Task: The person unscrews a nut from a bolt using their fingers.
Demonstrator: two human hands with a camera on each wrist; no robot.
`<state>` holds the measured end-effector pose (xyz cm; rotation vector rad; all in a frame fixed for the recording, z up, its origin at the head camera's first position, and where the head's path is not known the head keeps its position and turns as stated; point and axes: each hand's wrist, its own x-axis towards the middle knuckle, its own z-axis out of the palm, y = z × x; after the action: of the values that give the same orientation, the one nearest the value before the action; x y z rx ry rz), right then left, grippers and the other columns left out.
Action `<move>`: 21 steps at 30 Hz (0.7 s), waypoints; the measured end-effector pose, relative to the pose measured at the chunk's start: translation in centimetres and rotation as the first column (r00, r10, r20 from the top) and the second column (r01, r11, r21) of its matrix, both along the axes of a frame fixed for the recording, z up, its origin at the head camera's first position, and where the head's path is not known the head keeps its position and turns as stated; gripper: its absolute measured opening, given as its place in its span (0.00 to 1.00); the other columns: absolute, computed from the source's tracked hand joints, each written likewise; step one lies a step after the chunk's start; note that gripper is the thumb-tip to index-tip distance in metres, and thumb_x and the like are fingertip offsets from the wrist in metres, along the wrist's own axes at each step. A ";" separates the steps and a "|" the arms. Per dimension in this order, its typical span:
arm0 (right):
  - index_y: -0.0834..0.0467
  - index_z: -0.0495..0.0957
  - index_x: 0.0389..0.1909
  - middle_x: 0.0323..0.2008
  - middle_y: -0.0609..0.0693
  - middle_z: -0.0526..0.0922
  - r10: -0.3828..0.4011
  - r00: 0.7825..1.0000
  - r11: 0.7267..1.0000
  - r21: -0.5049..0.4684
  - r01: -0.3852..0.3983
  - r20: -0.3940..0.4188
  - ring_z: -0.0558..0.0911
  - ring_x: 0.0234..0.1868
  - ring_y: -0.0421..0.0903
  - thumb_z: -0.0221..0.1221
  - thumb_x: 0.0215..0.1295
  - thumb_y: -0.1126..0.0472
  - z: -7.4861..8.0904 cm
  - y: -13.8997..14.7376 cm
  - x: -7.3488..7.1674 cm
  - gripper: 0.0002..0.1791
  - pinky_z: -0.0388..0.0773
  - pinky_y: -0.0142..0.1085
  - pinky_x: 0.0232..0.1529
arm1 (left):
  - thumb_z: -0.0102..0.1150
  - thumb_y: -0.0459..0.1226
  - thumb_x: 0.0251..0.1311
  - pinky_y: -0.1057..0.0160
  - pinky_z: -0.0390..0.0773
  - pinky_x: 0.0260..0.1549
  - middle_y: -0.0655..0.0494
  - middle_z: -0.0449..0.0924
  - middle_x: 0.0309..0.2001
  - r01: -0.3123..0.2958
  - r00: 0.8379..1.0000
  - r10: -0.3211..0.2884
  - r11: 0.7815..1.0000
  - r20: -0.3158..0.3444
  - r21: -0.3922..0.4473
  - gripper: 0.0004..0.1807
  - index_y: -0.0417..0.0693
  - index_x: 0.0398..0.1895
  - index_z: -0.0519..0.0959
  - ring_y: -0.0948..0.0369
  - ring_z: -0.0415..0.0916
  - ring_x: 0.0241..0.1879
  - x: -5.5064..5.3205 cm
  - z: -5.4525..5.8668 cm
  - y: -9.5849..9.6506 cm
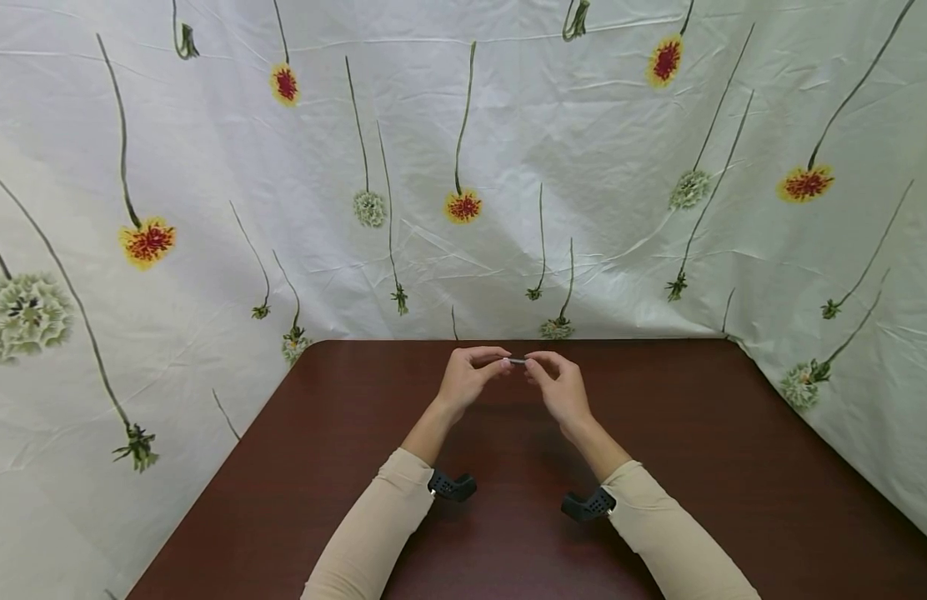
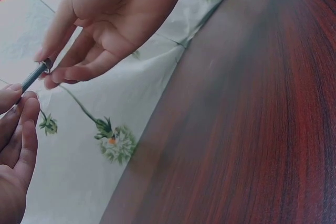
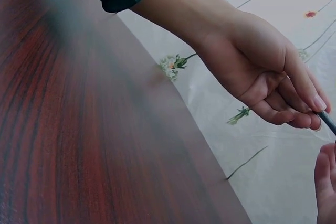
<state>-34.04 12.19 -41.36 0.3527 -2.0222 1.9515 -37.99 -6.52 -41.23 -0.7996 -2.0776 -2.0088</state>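
Observation:
Held level between both hands over the far part of the table is a small dark bolt (image 1: 517, 361). My left hand (image 1: 467, 379) pinches one end of it between thumb and fingertips. The other end is pinched by my right hand (image 1: 563, 387). Close up in the left wrist view, the bolt (image 2: 34, 76) shows a ridged, thread-like shaft and a wider, shiny ring-like end at the left fingertips. Only a short length of the bolt (image 3: 328, 121) appears in the right wrist view, and the fingers hide its ends.
The dark red-brown wooden table (image 1: 508, 533) spreads below the hands. Behind and beside it hangs a white cloth (image 1: 621, 167) printed with flowers. Each wrist wears a black strap, such as the left strap (image 1: 452, 486), below a beige sleeve (image 1: 373, 525).

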 end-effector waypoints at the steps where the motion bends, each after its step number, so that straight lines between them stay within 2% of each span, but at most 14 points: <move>1: 0.69 0.82 0.52 0.43 0.60 0.85 0.004 1.000 1.000 0.001 -0.004 -0.006 0.86 0.41 0.47 0.62 0.74 0.67 0.0 0.0 0.0 0.12 0.83 0.42 0.49 | 0.65 0.29 0.68 0.35 0.79 0.49 0.39 0.88 0.42 0.000 1.000 0.000 1.000 -0.003 0.002 0.10 0.33 0.49 0.86 0.47 0.87 0.41 0.1 0.0 0.0; 6: 0.70 0.80 0.54 0.50 0.64 0.82 0.044 0.998 0.999 -0.006 -0.044 -0.039 0.84 0.43 0.46 0.63 0.69 0.75 -0.1 0.1 -0.2 0.14 0.82 0.37 0.48 | 0.66 0.30 0.68 0.33 0.78 0.49 0.43 0.88 0.40 0.000 1.000 0.000 1.000 -0.015 0.003 0.09 0.34 0.48 0.87 0.48 0.87 0.40 0.2 0.0 0.0; 11: 0.68 0.78 0.58 0.52 0.66 0.81 0.054 0.998 0.998 -0.039 -0.054 -0.021 0.84 0.45 0.47 0.62 0.72 0.70 -0.2 0.0 -0.3 0.16 0.83 0.35 0.48 | 0.65 0.29 0.69 0.35 0.79 0.49 0.38 0.87 0.42 0.000 1.000 0.000 1.000 -0.003 0.000 0.10 0.32 0.49 0.86 0.48 0.87 0.41 0.1 0.0 0.0; 14: 0.69 0.80 0.54 0.48 0.67 0.82 0.024 1.000 0.999 -0.030 -0.024 -0.009 0.86 0.43 0.49 0.62 0.74 0.68 -0.3 0.0 -0.4 0.12 0.83 0.36 0.47 | 0.63 0.27 0.69 0.34 0.77 0.50 0.32 0.86 0.44 0.006 1.000 -0.006 1.000 0.000 0.001 0.10 0.30 0.50 0.85 0.44 0.86 0.42 0.0 0.0 0.0; 17: 0.69 0.82 0.50 0.45 0.66 0.84 0.002 1.000 1.000 -0.001 -0.002 -0.024 0.86 0.41 0.50 0.62 0.73 0.70 -0.3 0.1 -0.5 0.09 0.83 0.37 0.46 | 0.62 0.26 0.70 0.31 0.75 0.50 0.28 0.84 0.45 0.014 1.000 -0.014 1.000 0.003 -0.003 0.11 0.27 0.50 0.84 0.36 0.84 0.44 0.1 0.2 0.1; 19: 0.69 0.82 0.51 0.46 0.63 0.84 0.008 0.999 1.000 0.001 -0.008 -0.040 0.85 0.42 0.49 0.62 0.71 0.73 -0.3 0.1 -0.5 0.10 0.83 0.36 0.47 | 0.61 0.25 0.70 0.31 0.75 0.50 0.28 0.84 0.44 0.019 1.000 -0.019 1.000 0.004 -0.007 0.10 0.26 0.50 0.83 0.33 0.83 0.45 0.5 0.6 0.0; 21: 0.69 0.81 0.53 0.49 0.63 0.83 0.021 0.999 1.000 -0.005 -0.021 -0.049 0.85 0.44 0.47 0.63 0.70 0.74 -0.2 0.1 -0.4 0.13 0.82 0.36 0.48 | 0.62 0.25 0.69 0.36 0.79 0.49 0.30 0.85 0.43 0.018 1.000 -0.018 1.000 0.002 -0.016 0.10 0.26 0.49 0.83 0.32 0.82 0.45 1.1 1.2 0.0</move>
<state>-34.49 12.32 -41.60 0.4176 -1.9903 1.9407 -36.86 -6.52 -39.99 -0.8226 -2.0970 -2.0055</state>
